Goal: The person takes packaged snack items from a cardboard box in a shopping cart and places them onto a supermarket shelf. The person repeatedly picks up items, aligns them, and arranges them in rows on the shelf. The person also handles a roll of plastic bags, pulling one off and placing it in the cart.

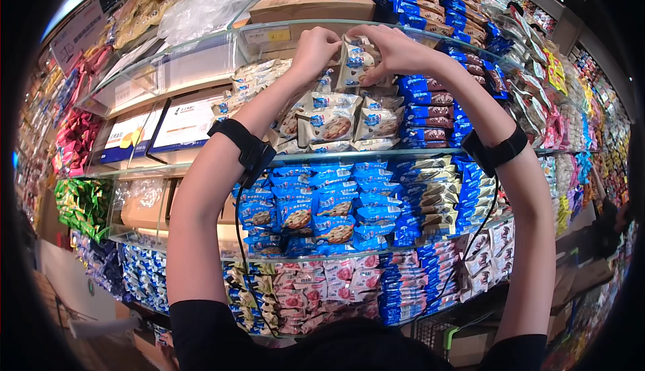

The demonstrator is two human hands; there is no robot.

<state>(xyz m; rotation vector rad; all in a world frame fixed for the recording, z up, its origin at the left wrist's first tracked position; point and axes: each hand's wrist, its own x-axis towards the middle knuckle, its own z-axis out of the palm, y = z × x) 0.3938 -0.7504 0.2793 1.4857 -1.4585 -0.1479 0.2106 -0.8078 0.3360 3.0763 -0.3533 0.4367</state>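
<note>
A cream-coloured packet of cookies (356, 65) stands upright on top of similar packets on a glass shelf. My right hand (395, 52) grips it, with the thumb on its front and the fingers over its upper right. Curled in close to the packet's upper left edge is my left hand (316, 51); whether its fingertips pinch something is hidden. Just below both hands, more cream cookie packets (330, 121) sit in stacked rows. Other cream packets (257, 76) lie in a pile beside my left forearm.
Glass shelf edges (332, 157) cross in front of me. Blue cookie packets (335, 207) fill the shelf below, and blue-and-brown packets (428, 101) are stacked on the right. A cardboard box (312, 7) rests above. White boxes (184, 119) stand left. Cables hang from both wrist straps.
</note>
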